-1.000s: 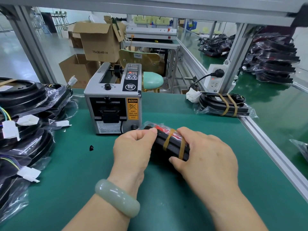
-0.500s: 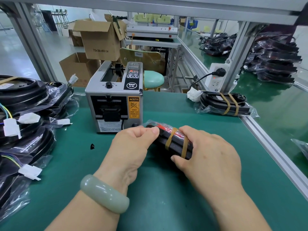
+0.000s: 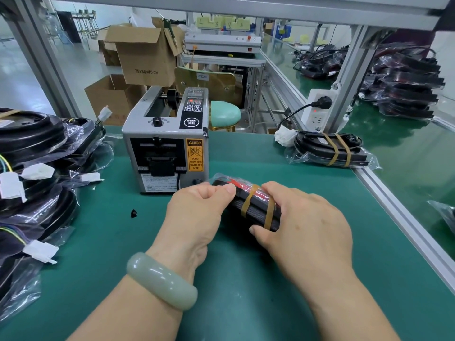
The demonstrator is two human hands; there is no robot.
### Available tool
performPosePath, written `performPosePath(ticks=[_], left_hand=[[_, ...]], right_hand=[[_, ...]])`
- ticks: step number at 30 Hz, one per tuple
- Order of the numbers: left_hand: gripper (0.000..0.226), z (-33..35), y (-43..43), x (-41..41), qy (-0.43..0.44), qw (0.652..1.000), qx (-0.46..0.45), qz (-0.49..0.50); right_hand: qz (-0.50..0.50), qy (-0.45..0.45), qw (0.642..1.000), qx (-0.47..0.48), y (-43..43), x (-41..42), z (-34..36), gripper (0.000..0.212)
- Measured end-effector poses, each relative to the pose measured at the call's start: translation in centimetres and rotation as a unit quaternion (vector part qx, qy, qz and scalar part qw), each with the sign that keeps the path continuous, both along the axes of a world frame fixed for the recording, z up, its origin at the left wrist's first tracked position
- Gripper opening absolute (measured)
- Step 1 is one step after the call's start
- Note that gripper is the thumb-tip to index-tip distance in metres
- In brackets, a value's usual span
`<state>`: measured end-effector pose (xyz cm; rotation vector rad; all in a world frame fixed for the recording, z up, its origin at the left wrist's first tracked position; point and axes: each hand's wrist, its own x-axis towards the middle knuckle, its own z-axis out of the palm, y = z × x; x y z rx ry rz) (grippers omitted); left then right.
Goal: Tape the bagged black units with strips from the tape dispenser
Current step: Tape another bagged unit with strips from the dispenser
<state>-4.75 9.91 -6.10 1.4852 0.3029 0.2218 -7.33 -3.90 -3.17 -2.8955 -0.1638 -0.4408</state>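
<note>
Bagged black unit (image 3: 256, 214) lies on the green tabletop (image 3: 110, 242), centre of the scene, just near of the tape dispenser (image 3: 167, 143) and slightly to its right. Two brown tape strips (image 3: 269, 212) cross the unit side by side. Left hand (image 3: 197, 212) grips the unit's left end, its fingers (image 3: 206, 193) curled and the thumb tip pressed on the upper edge. Right hand (image 3: 302, 225) grips the right end, fingers (image 3: 278, 190) laid over the top and the thumb hooked against the near edge. A pale green bangle (image 3: 160, 279) sits on the left wrist. The dispenser stands upright, its outlet facing near and a yellow caution label on its front. A second bagged unit (image 3: 330, 150), also bound with two brown strips, lies far right at the tabletop's edge, beside a white socket block (image 3: 320, 109) with a black plug inserted. A pile of bagged units with white connectors (image 3: 37, 148) occupies the left side. A small black scrap (image 3: 133, 213) lies on the tabletop left of the left hand. Cardboard boxes (image 3: 145, 57) stand on the floor beyond the dispenser.
</note>
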Motion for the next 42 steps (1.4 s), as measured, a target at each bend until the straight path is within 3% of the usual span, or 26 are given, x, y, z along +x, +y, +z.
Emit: performPosePath(ticks=[13, 16, 19, 20, 23, 27, 32, 36, 42], left_hand=[[0.014, 0.2, -0.3, 0.1, 0.024, 0.998, 0.014, 0.057], [0.036, 0.0, 0.4, 0.4, 0.084, 0.996, -0.039, 0.020], [0.007, 0.3, 0.9, 0.3, 0.118, 0.988, -0.102, -0.013], [0.014, 0.2, 1.0, 0.3, 0.114, 0.988, -0.101, -0.021], [0.016, 0.2, 0.9, 0.1, 0.101, 0.991, -0.071, -0.046], [0.050, 0.7, 1.2, 0.1, 0.102, 0.992, -0.012, -0.074], [0.033, 0.8, 1.4, 0.3, 0.070, 0.994, 0.016, -0.087], [0.044, 0.4, 1.1, 0.2, 0.064, 0.993, 0.014, -0.101], [0.042, 0.5, 1.4, 0.5, 0.050, 0.992, 0.052, -0.105]], right_hand=[[-0.002, -0.011, 1.000, -0.005, 0.1, 0.0, 0.0, 0.043], [-0.006, -0.014, 1.000, -0.002, 0.1, 0.1, -0.1, 0.043], [-0.011, -0.010, 1.000, -0.001, 0.1, 0.0, -0.2, 0.044], [-0.010, -0.011, 1.000, 0.001, 0.1, 0.0, -0.2, 0.044], [-0.010, -0.010, 1.000, 0.000, 0.0, 0.1, -0.1, 0.045], [-0.010, -0.006, 1.000, -0.007, -0.1, 0.1, 0.1, 0.046], [-0.011, -0.007, 1.000, -0.006, -0.1, 0.2, 0.1, 0.045], [-0.003, -0.013, 1.000, -0.015, -0.4, 0.3, 0.0, 0.044], [0.002, -0.027, 0.999, -0.027, -0.5, 0.5, -0.2, 0.045]])
